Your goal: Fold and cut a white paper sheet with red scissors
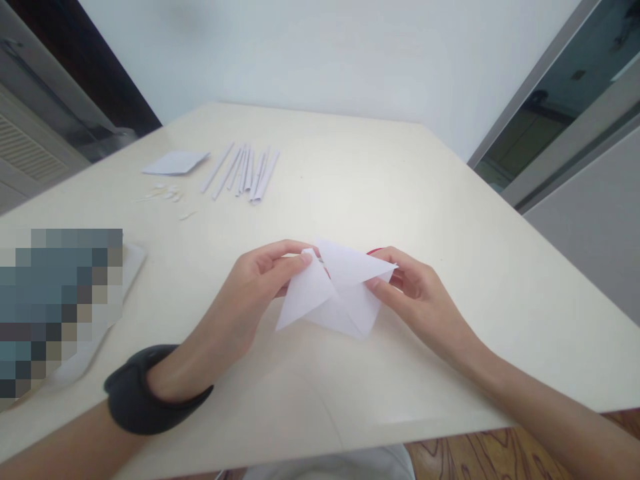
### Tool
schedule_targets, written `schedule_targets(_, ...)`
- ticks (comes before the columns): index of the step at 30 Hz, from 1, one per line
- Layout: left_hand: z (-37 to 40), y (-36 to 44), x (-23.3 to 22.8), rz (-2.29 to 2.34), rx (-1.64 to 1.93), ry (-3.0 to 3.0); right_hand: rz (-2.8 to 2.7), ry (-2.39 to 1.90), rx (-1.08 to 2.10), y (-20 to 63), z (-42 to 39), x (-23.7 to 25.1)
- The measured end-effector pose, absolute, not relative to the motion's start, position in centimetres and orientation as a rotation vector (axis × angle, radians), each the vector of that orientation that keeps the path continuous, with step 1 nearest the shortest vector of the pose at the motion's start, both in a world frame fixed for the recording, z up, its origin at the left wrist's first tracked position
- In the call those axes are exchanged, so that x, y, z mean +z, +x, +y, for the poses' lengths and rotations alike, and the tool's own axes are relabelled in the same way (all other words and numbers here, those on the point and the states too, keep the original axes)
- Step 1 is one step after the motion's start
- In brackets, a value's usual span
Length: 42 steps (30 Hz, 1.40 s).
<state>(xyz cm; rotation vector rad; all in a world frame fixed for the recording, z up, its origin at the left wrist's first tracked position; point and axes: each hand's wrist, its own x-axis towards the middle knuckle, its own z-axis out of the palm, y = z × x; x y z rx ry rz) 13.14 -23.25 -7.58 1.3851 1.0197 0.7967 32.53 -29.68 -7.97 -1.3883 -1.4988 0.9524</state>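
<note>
A sheet of white paper [345,293], with slits and loose pointed flaps, is held up just above the table at the near middle. At its left side my left hand [265,270] pinches a flap between thumb and fingers. My right hand [407,283] grips the right corner, thumb in front and fingers mostly hidden behind. A red edge [374,251] shows by the right fingers, and a bit of red appears through a slit in the paper; what this red thing is I cannot tell.
On the white table [360,173], several rolled paper sticks [247,170] lie at the back left, beside a folded paper [176,162] and several small pale pieces [167,193]. A blurred-out item [60,293] rests at the left edge. The wall [310,60] stands behind.
</note>
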Motion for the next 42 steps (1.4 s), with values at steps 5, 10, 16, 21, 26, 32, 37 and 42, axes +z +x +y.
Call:
schedule_targets(5,-23.51,13.29,-7.47,0.936,0.653,1.386,-1.486,-1.377,0.969,32.55,-29.61,-7.97)
schedule_targets(10,-23.46,13.34,-7.62,0.902,0.677,1.404,-1.54,-1.402,1.02,32.5,-29.61,-8.34)
schedule_targets(16,-23.54,13.56,-7.42,0.874,0.541,1.424,-1.414,-1.399,0.957,32.34,-29.59,-8.52)
schedule_targets(21,-23.39,13.36,-7.86,0.886,0.535,1.408,-1.408,-1.295,0.831,32.43,-29.59,-8.31)
schedule_targets(26,-23.37,13.25,-8.02,0.903,0.527,1.46,-1.513,-1.268,0.768,32.25,-29.7,-8.12)
schedule_targets(32,-23.48,13.38,-7.93,0.915,0.509,1.63,-1.568,-1.342,0.728,32.23,-29.79,-8.19)
schedule_targets(37,-24.0,13.51,-7.49,0.899,0.526,1.864,-1.673,-1.357,0.737,32.1,-29.88,-8.2)
schedule_targets(42,-24.28,13.65,-7.47,0.841,0.505,1.838,-1.841,-1.317,0.586,31.74,-30.09,-8.68)
